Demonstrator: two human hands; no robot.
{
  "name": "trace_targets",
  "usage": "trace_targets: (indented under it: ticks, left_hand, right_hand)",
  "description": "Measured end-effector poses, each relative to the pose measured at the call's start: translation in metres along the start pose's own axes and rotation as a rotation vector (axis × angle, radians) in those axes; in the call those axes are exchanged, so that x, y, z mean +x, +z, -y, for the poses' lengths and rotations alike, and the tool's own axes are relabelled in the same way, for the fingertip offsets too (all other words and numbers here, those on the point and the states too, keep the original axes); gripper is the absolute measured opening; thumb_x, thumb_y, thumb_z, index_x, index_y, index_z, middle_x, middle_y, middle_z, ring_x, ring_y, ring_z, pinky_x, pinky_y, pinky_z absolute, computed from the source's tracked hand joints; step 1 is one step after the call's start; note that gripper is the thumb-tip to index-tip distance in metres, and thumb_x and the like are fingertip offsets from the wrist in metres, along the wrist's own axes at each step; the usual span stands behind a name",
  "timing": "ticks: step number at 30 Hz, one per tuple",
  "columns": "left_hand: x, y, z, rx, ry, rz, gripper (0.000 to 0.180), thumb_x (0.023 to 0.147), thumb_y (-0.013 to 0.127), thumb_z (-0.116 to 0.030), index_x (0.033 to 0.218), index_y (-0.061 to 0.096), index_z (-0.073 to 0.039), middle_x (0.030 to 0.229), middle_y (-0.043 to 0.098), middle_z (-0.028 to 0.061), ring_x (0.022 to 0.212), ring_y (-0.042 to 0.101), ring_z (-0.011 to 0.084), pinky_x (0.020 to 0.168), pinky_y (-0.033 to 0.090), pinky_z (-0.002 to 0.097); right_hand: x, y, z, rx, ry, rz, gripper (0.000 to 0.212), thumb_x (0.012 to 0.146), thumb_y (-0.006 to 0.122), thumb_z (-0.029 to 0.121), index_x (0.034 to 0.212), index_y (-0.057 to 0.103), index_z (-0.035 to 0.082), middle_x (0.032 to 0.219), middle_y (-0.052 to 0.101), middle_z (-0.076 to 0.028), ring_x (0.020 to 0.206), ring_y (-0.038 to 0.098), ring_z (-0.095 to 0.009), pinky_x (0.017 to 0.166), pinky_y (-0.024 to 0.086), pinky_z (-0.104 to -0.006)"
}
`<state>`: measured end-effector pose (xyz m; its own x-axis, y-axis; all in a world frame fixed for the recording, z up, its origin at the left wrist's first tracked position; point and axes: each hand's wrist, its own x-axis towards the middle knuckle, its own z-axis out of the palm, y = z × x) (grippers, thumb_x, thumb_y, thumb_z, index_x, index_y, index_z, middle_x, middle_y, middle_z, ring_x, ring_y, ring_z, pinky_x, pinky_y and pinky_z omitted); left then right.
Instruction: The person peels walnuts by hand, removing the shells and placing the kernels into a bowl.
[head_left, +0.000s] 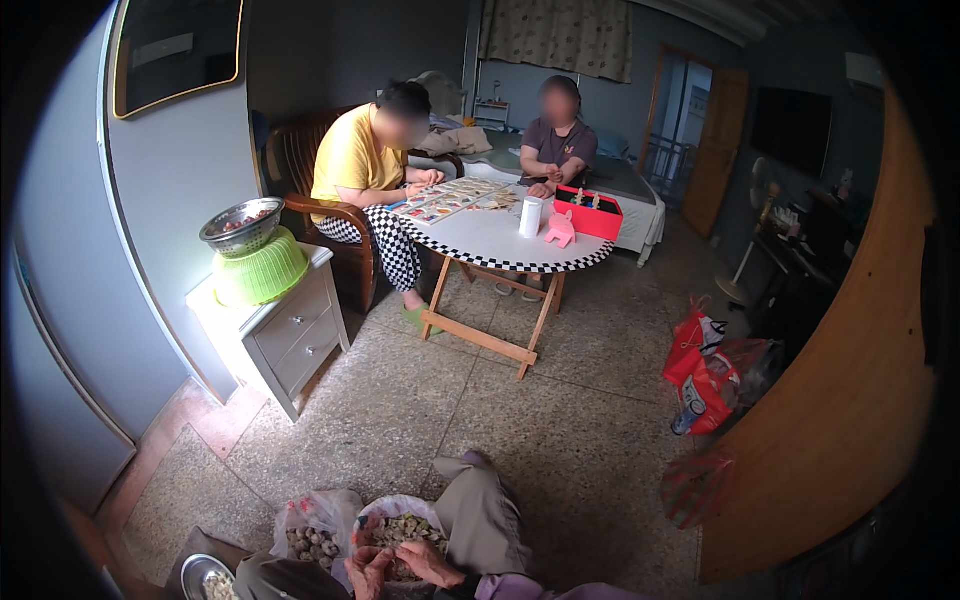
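Leftmost, at the lower edge, a round metal bowl (187, 572) holds small pale pieces (218, 586). Beyond it, a white two-drawer nightstand (297, 340) bears an inverted lime-green plastic basket (262, 275), on which rests a metal colander (243, 238) with reddish contents. Near the lower centre, a translucent plastic bag (342, 505) lies open around rounded, greyish-brown bulbs (312, 547). Just to its right stands a plastic-lined basin (425, 508) of pale, papery scraps (405, 530), between the wearer's legs. Over the basin's near side, the left hand (368, 572) has its fingers bent and brought close to those of the right hand (428, 563), which reaches in from the right; whether either grips something cannot be told at this scale. Farther back, a person in a yellow top (350, 150) sits in a dark wooden armchair (350, 215), hands over a picture board (450, 202) on a round folding table (480, 240) with a checkered edge. Rightward on the tabletop stand a white cylinder (531, 218), a pink animal-shaped object (560, 231) and a red box (605, 222); behind them sits a second person (565, 140). At far right, red bags (710, 385) rest on the floor beside a wooden panel (820, 420).
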<state>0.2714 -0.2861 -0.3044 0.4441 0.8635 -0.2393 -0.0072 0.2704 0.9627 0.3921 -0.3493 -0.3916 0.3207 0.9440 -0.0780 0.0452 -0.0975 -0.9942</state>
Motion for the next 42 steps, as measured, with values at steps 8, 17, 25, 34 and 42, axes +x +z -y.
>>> trace_targets:
  ticks: [8, 17, 25, 34, 42]
  left_hand:
    - [0.007, -0.013, 0.006, 0.065, -0.053, 0.011, 0.013, 0.084, 0.066, -0.009, 0.084, 0.066, 0.004, 0.067, 0.064, 0.0075, 0.057, 0.059, 0.012, 0.051, 0.047, 0.0254]
    - [-0.003, 0.001, -0.01, 0.252, 0.158, -0.024, 0.023, 0.085, 0.068, -0.014, 0.092, 0.068, 0.007, 0.088, 0.07, 0.015, 0.076, 0.066, 0.0207, 0.066, 0.052, 0.032]
    - [-0.001, -0.004, 0.001, 0.104, 0.096, 0.031, 0.024, 0.085, 0.068, -0.015, 0.094, 0.068, 0.007, 0.104, 0.068, 0.0177, 0.09, 0.064, 0.0202, 0.077, 0.051, 0.0327]
    - [-0.004, -0.003, -0.002, 0.288, 0.081, 0.066, 0.034, 0.087, 0.066, -0.014, 0.115, 0.063, 0.006, 0.1, 0.068, 0.0144, 0.087, 0.062, 0.0176, 0.074, 0.051, 0.0308]
    - [0.008, -0.009, 0.031, 0.341, 0.136, 0.124, 0.035, 0.088, 0.066, -0.015, 0.117, 0.062, 0.005, 0.092, 0.069, 0.0126, 0.078, 0.062, 0.0152, 0.069, 0.051, 0.0294]
  right_hand:
    - [-0.001, 0.002, -0.001, 0.102, 0.059, 0.128, 0.032, 0.098, 0.051, 0.026, 0.077, 0.052, 0.002, 0.061, 0.048, -0.002, 0.058, 0.046, -0.011, 0.052, 0.038, -0.031]
    - [0.0, 0.008, -0.005, -0.223, -0.105, 0.035, 0.023, 0.091, 0.053, 0.019, 0.084, 0.053, -0.002, 0.068, 0.054, -0.023, 0.06, 0.056, -0.036, 0.055, 0.04, -0.0439]
    - [0.002, 0.008, -0.015, -0.221, -0.188, 0.026, 0.018, 0.09, 0.054, 0.016, 0.084, 0.057, 0.0, 0.071, 0.058, -0.013, 0.058, 0.056, -0.023, 0.054, 0.042, -0.0356]
    - [0.012, 0.012, -0.045, 0.014, 0.024, 0.189, 0.012, 0.086, 0.057, 0.01, 0.09, 0.065, 0.001, 0.084, 0.064, -0.01, 0.067, 0.061, -0.017, 0.058, 0.049, -0.0303]
    - [0.014, 0.007, -0.082, -0.277, -0.371, 0.184, 0.021, 0.094, 0.048, 0.009, 0.108, 0.061, 0.0, 0.088, 0.062, -0.008, 0.072, 0.06, -0.015, 0.059, 0.048, -0.0282]
